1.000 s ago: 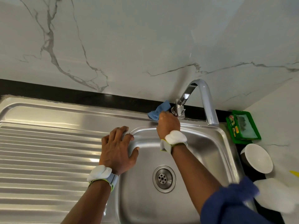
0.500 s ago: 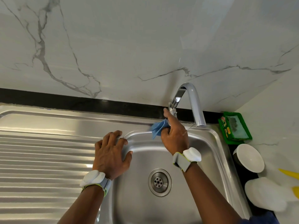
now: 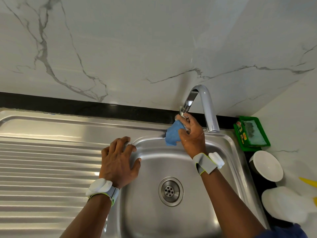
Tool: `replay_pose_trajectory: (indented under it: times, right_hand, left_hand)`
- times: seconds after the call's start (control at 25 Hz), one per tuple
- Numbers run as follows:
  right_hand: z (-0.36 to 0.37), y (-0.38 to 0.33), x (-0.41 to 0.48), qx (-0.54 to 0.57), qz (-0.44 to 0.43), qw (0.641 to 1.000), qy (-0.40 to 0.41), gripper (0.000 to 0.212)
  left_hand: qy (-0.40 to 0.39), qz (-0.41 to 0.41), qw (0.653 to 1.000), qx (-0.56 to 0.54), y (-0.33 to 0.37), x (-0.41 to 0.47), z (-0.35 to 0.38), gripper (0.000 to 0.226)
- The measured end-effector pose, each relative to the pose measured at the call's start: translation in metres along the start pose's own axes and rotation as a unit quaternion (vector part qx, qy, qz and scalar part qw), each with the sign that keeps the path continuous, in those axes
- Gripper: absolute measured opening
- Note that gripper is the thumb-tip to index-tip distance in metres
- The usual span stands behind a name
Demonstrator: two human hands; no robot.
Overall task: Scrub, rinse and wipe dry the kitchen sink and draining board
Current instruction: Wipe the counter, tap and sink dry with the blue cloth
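Stainless steel sink, seen from the head view: bowl on the right, ribbed draining board joined to its left. Round drain sits in the middle of the bowl floor. Behind runs a black strip, and above it a white wall with grey veins.

Chrome tap stands at the back rim and arches forward over the bowl's far right corner.

Right hand is up at the foot of the tap. Its fingers are curled round a blue cloth, which is bunched against the tap base and hangs just over the bowl's back rim. One fingertip reaches up onto the tap base.

Left hand lies palm down on the ridge between draining board and bowl, near the back left corner of the bowl. Fingers are spread and fairly straight, holding nothing; the thumb points into the bowl.

Both wrists carry a grey band with a white pod.

To the right of the sink, against the side wall: a green tray at the back, a white bowl nearer, then a blurred white object that I cannot identify.
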State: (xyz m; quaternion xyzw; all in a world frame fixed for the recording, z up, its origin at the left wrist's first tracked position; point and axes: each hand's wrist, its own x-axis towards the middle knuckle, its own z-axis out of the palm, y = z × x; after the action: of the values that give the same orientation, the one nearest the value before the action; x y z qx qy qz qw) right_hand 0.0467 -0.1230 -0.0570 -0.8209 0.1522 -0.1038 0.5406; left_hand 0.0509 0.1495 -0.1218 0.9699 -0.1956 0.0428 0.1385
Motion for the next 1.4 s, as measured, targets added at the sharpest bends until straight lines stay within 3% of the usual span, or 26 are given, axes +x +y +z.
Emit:
replay_pose_trajectory:
  times: [0.2,0.32,0.4,0.48,0.56,0.72,0.92,1.08,1.2,1.32,1.4]
  right_hand:
    - [-0.007,0.0,0.002,-0.114,-0.046,0.992,-0.003,0.056]
    - [-0.008,0.0,0.003,-0.134,-0.066,0.987,-0.059,0.062]
    - [-0.006,0.001,0.005,-0.085,-0.05,0.993,-0.064,0.057]
    - [-0.005,0.001,0.01,0.078,0.001,0.997,-0.024,0.044]
    - [-0.007,-0.004,0.017,0.236,0.065,0.969,0.029,0.047]
    - [-0.011,-0.006,0.018,0.301,0.125,0.945,0.033,0.021]
    - [-0.025,0.001,-0.004,0.225,0.154,0.96,0.055,0.024]
    - [-0.035,0.002,-0.042,0.058,0.127,0.99,-0.034,0.038]
    - [-0.037,0.002,-0.067,-0.034,0.141,0.987,-0.069,0.04]
    - [-0.04,0.001,-0.089,0.112,0.23,0.964,-0.072,0.04]
    - [-0.044,-0.003,-0.101,0.263,0.283,0.919,-0.079,0.034]
  left_hand:
    - [0.006,-0.001,1.0,0.0,0.002,0.0,0.0,0.043]
    - [0.005,0.0,1.0,0.003,0.001,0.001,0.0,0.044]
    - [0.004,0.002,1.0,0.002,0.001,0.0,0.0,0.044]
    - [0.008,0.004,1.0,0.0,0.001,0.0,0.0,0.044]
    - [0.011,0.005,1.0,-0.002,0.0,0.0,0.001,0.044]
    - [0.019,0.007,1.0,-0.004,0.0,0.0,0.003,0.044]
    - [0.023,0.012,1.0,0.002,0.0,0.0,0.005,0.045]
    - [0.021,0.026,0.999,0.001,0.002,-0.001,0.001,0.049]
    - [0.028,0.077,0.996,-0.022,0.013,-0.008,-0.007,0.057]
    - [-0.001,0.125,0.983,-0.132,0.051,-0.023,-0.017,0.07]
    - [-0.052,0.127,0.961,-0.239,0.083,-0.035,-0.017,0.08]
